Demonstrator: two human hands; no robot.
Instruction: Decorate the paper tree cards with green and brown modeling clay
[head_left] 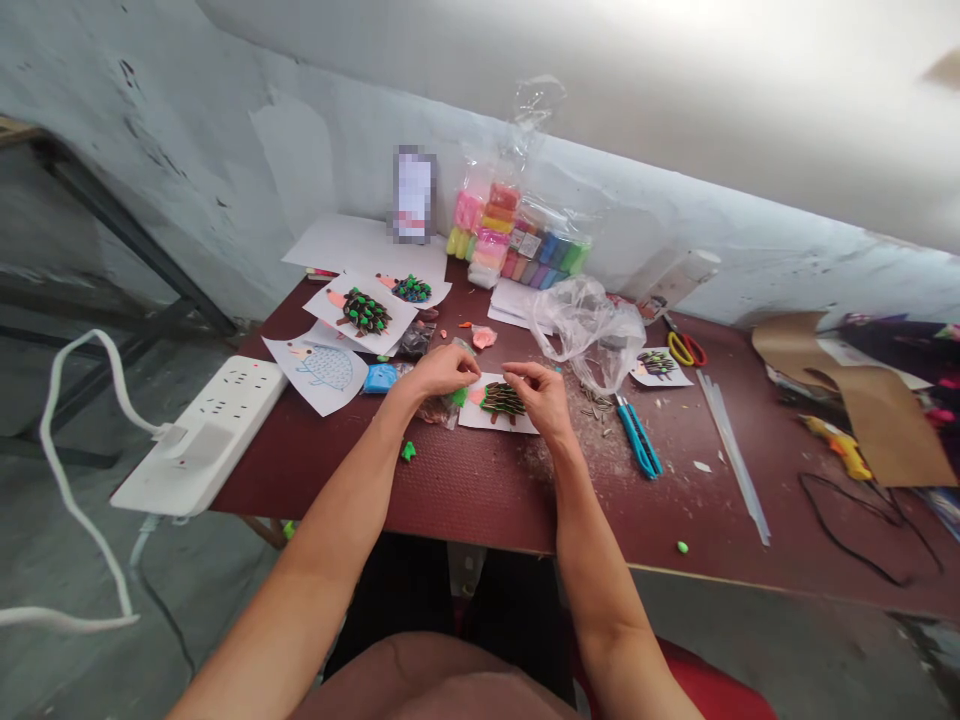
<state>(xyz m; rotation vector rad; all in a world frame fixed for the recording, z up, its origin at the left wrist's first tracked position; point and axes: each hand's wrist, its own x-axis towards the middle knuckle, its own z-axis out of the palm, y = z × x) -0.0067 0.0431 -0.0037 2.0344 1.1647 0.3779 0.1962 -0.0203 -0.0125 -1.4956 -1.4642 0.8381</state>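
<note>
Over a small white card (475, 416) I hold both hands close together, with a narrow gap between them. The card carries a hedgehog figure (504, 399) with a pink face and dark spines. My left hand (446, 370) is pinched at the fingertips, above the card's left side; whatever is in the pinch is too small to make out. My right hand (541, 397) has thumb and fingers drawn together beside the spines, and its contents are hidden too. Green clay (459, 397) shows just below my left hand. A green clay lump (408, 451) lies nearer the table edge.
Finished hedgehog cards (367, 312) and a blue drawing (322, 370) lie left, near a power strip (217, 430). Bagged coloured clay (517, 240) leans on the wall. Rightward are a blue utility knife (637, 440), scissors (684, 347), glue sticks (731, 450) and a yellow glue gun (838, 447).
</note>
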